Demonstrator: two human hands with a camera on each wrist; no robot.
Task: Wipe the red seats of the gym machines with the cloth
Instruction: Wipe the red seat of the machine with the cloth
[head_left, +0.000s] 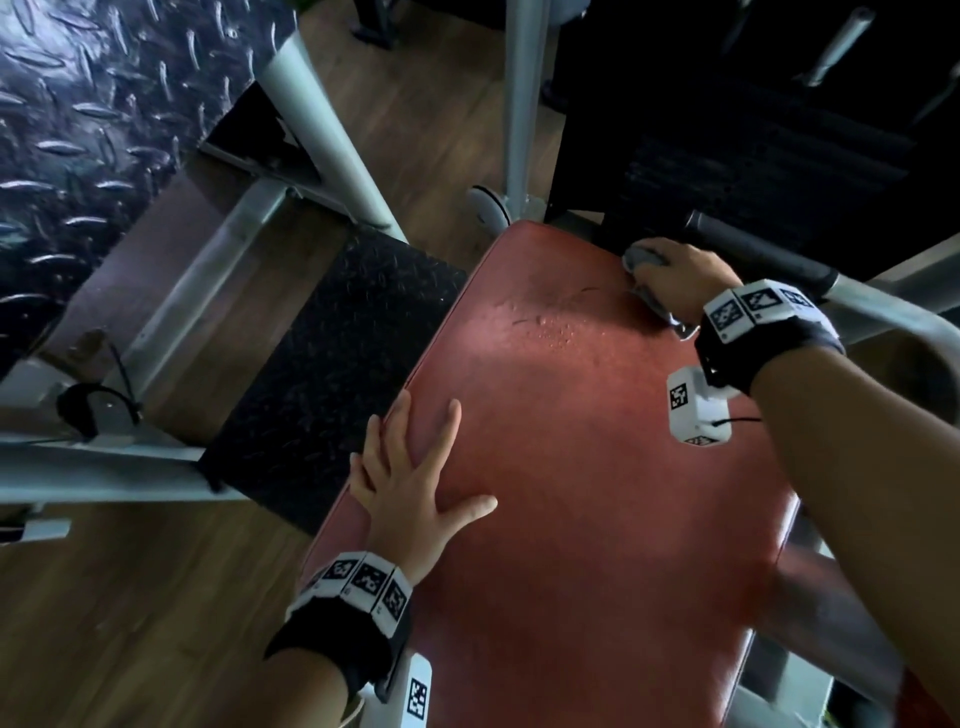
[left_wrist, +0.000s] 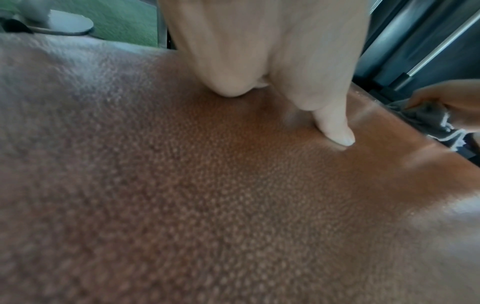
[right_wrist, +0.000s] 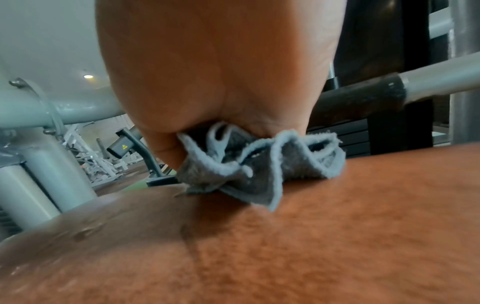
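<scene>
Seat: red seat (head_left: 597, 467) underfoot of both hands, droplets mid-far.
Right hand (head_left: 670, 283): bunches grey cloth (right_wrist: 259, 164) at far right corner.
Left hand (head_left: 410, 478): spread flat, near left edge.
Progress: seemingly early; most still unwiped.

Each bare forearm wears a black wrist strap (head_left: 337, 644). White blocks (head_left: 366, 582) with black square codes ring it. A thin black cable (head_left: 740, 420) leaves the right unit.

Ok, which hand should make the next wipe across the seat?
The right hand: it already grips the cloth against the seat's far corner. The left hand lies flat on the near left edge, holding nothing.
</scene>
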